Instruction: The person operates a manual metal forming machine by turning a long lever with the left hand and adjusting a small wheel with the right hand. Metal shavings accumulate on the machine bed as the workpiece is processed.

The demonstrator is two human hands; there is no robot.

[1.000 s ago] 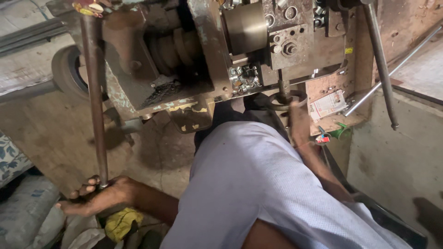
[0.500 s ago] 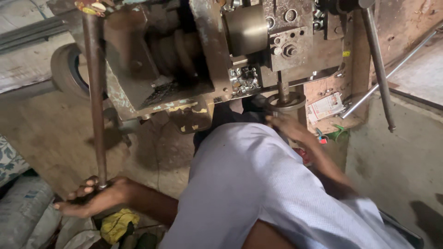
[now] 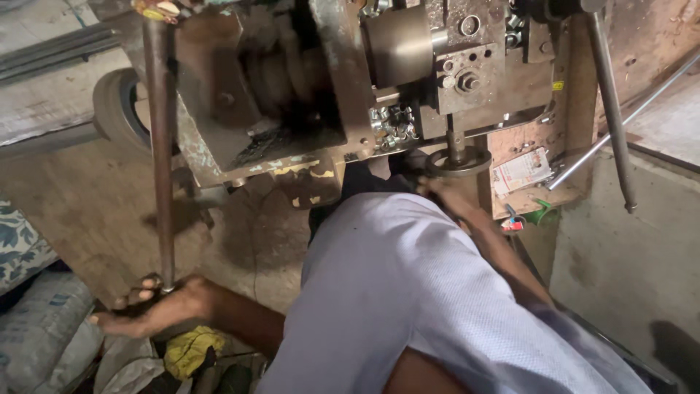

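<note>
My left hand (image 3: 157, 306) is low at the left, its fingers closed around the bottom end of a long rusty metal lever (image 3: 162, 146) that rises to the top of a worn metal machine (image 3: 437, 66). My right hand (image 3: 443, 194) is blurred and sits just under a round handwheel (image 3: 459, 162) below the machine's block. I cannot tell whether it grips anything. My pale lilac shirt (image 3: 408, 292) fills the middle and hides the floor under the machine.
Several small metal nuts (image 3: 392, 125) lie in a pocket of the machine. A thin steel rod (image 3: 612, 109) hangs at the right beside a printed paper (image 3: 521, 171). A tyre (image 3: 117, 109), grey sacks (image 3: 44, 328) and a yellow cloth (image 3: 191, 350) lie at the left.
My right hand has dropped a little from the handwheel to just below it. My left hand stays on the lever's lower end.
</note>
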